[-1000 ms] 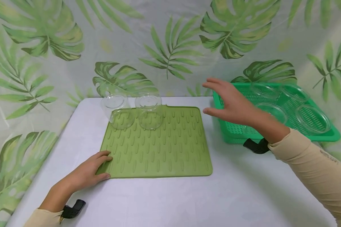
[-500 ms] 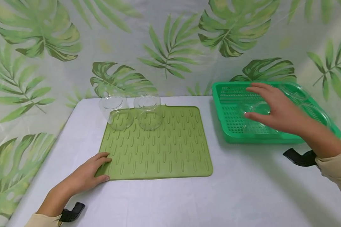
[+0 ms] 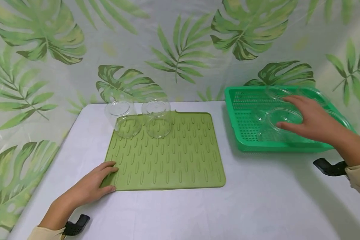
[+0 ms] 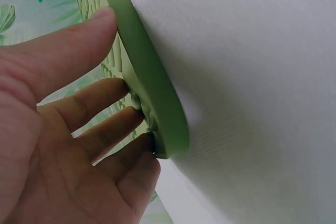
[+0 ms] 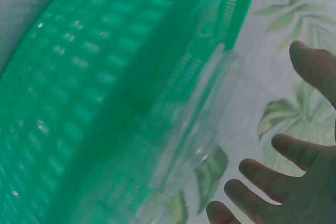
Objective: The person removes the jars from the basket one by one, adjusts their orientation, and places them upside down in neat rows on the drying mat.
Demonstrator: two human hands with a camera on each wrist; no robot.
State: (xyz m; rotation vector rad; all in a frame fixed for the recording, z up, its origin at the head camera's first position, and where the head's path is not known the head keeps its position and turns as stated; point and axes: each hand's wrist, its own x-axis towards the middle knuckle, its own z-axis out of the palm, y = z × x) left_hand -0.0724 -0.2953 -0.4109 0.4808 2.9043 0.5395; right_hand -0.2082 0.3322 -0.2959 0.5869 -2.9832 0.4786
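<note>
My left hand [image 3: 91, 182] rests at the near left corner of a green ribbed mat [image 3: 180, 160], its fingers extended. In the left wrist view, the fingertips [image 4: 118, 85] touch the mat's edge [image 4: 152, 72], with nothing gripped. My right hand [image 3: 315, 121] hovers over the green basket [image 3: 243, 146], fingers apart, close to a clear cup [image 3: 283, 116] inside it. The right wrist view shows the fingers [image 5: 262, 179] spread beside the blurred basket [image 5: 105, 77]. Two clear cups, a left one [image 3: 123, 120] and a right one [image 3: 157, 120], stand side by side at the mat's back left.
More clear cups, such as one at the back [image 3: 277, 92] and one at the back right [image 3: 313, 95], are in the basket. A leaf-patterned cloth [image 3: 192, 43] hangs behind the white table [image 3: 180, 213].
My right hand has moved right, from the gap beside the basket to above the cups in it. My left hand stays on the mat's corner, and the two cups there have not moved.
</note>
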